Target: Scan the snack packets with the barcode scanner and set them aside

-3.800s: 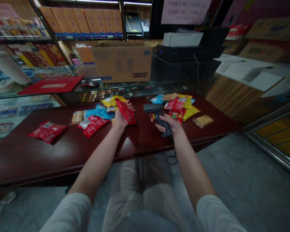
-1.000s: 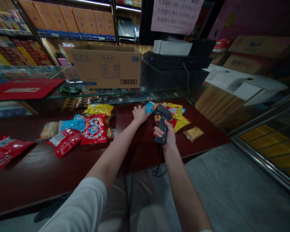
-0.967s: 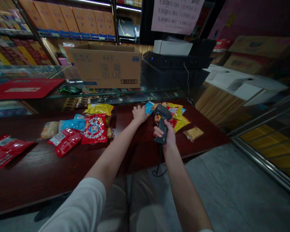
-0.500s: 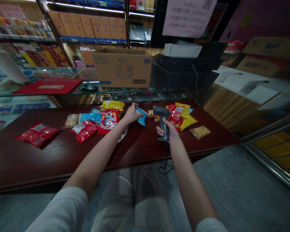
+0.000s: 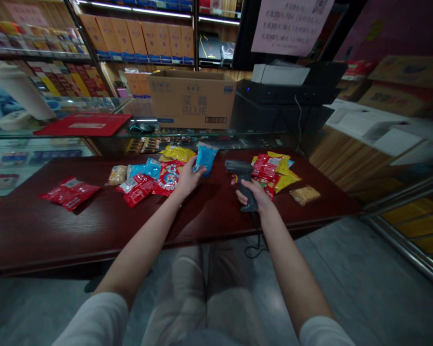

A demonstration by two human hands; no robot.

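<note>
A small blue snack packet [image 5: 206, 156] is gripped in my left hand [image 5: 189, 179], raised and tilted above the dark red table [image 5: 205, 211]. My right hand [image 5: 257, 193] is wrapped round the handle of a black barcode scanner [image 5: 246, 185], whose head points left toward the packet; its cable hangs over the table's front edge. Just left of my left hand lie a red snack packet [image 5: 169, 178], a yellow packet [image 5: 178, 153], another blue packet [image 5: 144, 169] and a second red packet [image 5: 138, 189]. Beyond the scanner, red packets [image 5: 265, 166] and yellow packets [image 5: 287, 180] form a pile.
A red packet [image 5: 70, 193] lies far left, near a wrapped biscuit [image 5: 117, 175]. Another wrapped biscuit [image 5: 305, 195] is at the right. Behind, a glass counter bears a cardboard box [image 5: 193, 98], a computer mouse [image 5: 141, 128], a red folder [image 5: 82, 124] and a black printer-like machine [image 5: 288, 91].
My left hand has lifted the blue packet and turned it more upright, a little away from the scanner. My right hand still holds the scanner. The view has shifted slightly left.
</note>
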